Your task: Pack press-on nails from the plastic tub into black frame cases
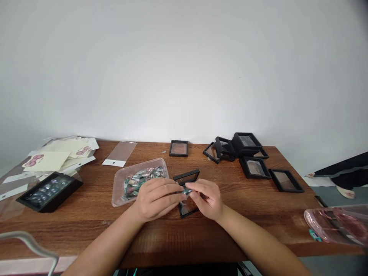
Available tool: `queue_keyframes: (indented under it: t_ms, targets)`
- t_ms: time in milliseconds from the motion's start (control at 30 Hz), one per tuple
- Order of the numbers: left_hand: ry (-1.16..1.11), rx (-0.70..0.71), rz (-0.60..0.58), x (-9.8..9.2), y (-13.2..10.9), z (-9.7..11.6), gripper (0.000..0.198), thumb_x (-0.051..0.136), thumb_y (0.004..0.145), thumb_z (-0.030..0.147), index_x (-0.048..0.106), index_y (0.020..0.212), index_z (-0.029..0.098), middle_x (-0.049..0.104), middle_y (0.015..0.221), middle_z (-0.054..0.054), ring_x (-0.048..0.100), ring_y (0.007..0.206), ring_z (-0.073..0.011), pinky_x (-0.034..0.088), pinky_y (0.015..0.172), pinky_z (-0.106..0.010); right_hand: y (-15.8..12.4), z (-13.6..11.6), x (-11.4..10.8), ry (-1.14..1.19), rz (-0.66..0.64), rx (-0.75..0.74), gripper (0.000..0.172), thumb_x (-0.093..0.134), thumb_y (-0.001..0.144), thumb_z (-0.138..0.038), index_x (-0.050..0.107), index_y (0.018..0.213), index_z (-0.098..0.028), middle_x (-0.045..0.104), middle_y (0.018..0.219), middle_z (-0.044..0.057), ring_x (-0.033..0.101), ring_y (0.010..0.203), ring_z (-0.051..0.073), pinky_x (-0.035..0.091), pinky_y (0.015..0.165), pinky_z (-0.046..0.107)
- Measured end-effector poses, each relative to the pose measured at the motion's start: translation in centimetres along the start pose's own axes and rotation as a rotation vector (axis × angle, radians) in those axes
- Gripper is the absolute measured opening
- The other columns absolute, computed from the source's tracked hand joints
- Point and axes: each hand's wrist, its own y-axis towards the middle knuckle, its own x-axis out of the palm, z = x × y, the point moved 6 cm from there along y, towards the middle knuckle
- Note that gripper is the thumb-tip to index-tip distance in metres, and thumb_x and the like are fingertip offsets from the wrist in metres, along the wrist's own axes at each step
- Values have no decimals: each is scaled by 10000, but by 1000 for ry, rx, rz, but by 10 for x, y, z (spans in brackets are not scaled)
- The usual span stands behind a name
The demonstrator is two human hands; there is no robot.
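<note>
Where the two hands meet above the brown wooden tabletop (230, 214), a small glossy teal-green piece (187, 190) shows only as a sliver, mostly hidden by fingers. It lies pinched between the left hand (156, 197) and right hand (207, 198). Each grip is closed narrowly on it, just over an open black square case with clear film (186, 177), beside a clear plastic tray (119, 191) of green and pink pieces.
</note>
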Motion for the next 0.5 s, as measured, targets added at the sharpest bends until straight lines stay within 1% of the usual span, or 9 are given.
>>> queue_keyframes:
  t_ms: [200,333,500]
  targets:
    - [48,-107,-14,6,-4,-7,191,692,878,146,698,1065,182,747,1001,-59,704,913,-164,589,811,-287,2,-4,0,-113,-2,-31,157,613,943,-233,723,1049,-191,652,634,2,523,512,110,429,513,255]
    - [73,-144,-37,10,-4,-8,210,708,860,120,697,1060,184,739,1025,-64,689,931,-178,574,805,-297,2,-4,-1,-172,0,-62,138,629,942,-243,715,1029,-179,668,633,5,541,511,112,432,523,264]
    - [81,-165,-43,11,-1,-5,171,704,863,113,686,1022,172,713,953,-61,674,910,-178,561,813,-304,0,-3,-2,-212,0,-106,143,637,944,-271,709,1028,-179,714,691,21,583,537,117,445,542,273]
